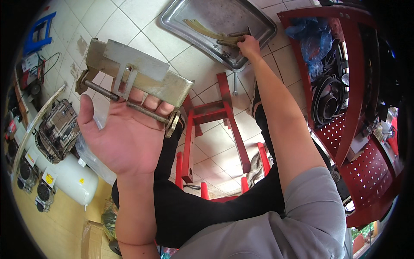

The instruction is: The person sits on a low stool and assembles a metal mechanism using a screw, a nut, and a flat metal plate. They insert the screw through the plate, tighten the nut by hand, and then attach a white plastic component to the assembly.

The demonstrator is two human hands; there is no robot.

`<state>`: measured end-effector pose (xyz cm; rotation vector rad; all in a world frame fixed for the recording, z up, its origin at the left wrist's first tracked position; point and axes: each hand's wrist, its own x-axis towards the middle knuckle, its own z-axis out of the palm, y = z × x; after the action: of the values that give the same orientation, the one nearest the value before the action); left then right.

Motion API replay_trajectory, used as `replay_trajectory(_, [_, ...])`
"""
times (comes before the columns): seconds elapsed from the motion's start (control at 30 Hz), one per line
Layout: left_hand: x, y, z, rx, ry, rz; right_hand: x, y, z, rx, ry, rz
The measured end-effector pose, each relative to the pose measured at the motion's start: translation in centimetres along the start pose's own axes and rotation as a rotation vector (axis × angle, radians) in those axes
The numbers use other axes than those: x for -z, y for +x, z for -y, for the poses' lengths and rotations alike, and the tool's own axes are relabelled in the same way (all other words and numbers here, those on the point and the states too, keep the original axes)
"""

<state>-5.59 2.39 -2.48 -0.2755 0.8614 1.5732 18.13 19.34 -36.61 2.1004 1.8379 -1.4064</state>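
My left hand [127,144] is raised, palm up. Its fingers run behind a threaded rod [146,111] and hold up a metal bracket [142,71]. The bracket is a long worn bar with a flat grey plate [136,60] across it. A slotted tab hangs from the plate over the rod, and round end pieces close both ends. My right hand [250,46] reaches into a metal tray [189,41], fingers pinched at the ends of a curved yellowish strip [205,31] and a bolt [227,43]. Which of these it grips is hidden. Another bolt [239,33] lies close by.
A wrench [235,84] lies on the tiles below the tray. A red metal stand [209,113] is between my legs. To the right is a red shelf rack [302,73] with a blue plastic bag [312,41]. A white tank [71,177] and a checked bag [59,129] are at the left.
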Motion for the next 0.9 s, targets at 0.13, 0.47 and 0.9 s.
replay_trajectory(0.13, [0.1,0.2,0.0,0.004,0.018,0.031,0.7,0.7,1.0,-0.004,0.098,0.018])
replay_trajectory(0.47, [-0.4,0.1,0.4,0.009,0.041,-0.019,0.6,2.2,0.4,0.249,-0.185,-0.051])
replay_trajectory(0.9, [0.7,0.0,0.3,0.022,0.047,0.091,-2.5,-4.0,-0.9,0.824,-0.964,-0.02])
